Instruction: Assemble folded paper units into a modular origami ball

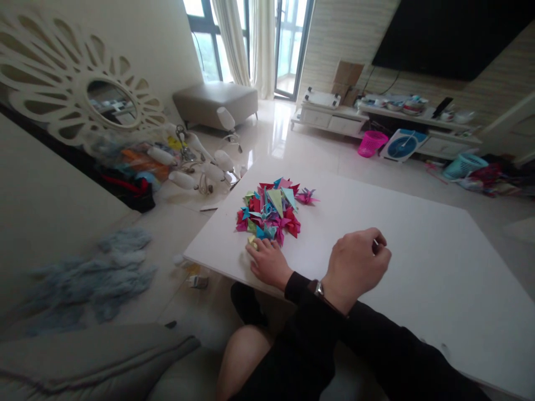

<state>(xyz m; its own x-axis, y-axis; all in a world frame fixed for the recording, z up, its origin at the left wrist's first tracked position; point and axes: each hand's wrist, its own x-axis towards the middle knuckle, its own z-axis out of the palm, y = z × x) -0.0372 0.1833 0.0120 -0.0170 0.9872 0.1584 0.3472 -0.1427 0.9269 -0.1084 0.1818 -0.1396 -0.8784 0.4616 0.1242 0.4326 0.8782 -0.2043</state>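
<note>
Many folded paper cranes in red, pink, blue and green lie in a pile [270,209] on a white table [418,250]. One purple-pink crane [307,196] rests at the pile's right edge. My forearms cross, the left over the right. My right hand [270,263] is at the near edge of the pile, its fingers closed at a pale yellow paper piece [252,239]. Further right, my left hand [360,260], with a watch at the wrist, is raised over the table. Its fingers are curled toward the thumb, and what lies between them cannot be made out.
Left of the table, a lamp with white shades [213,170] and grey-blue fabric [96,273] lie on the floor. Beyond it stand a grey bench [217,100], a pink basket [371,143] and a blue-and-white fan [402,146]. My knee [246,356] is near the front edge.
</note>
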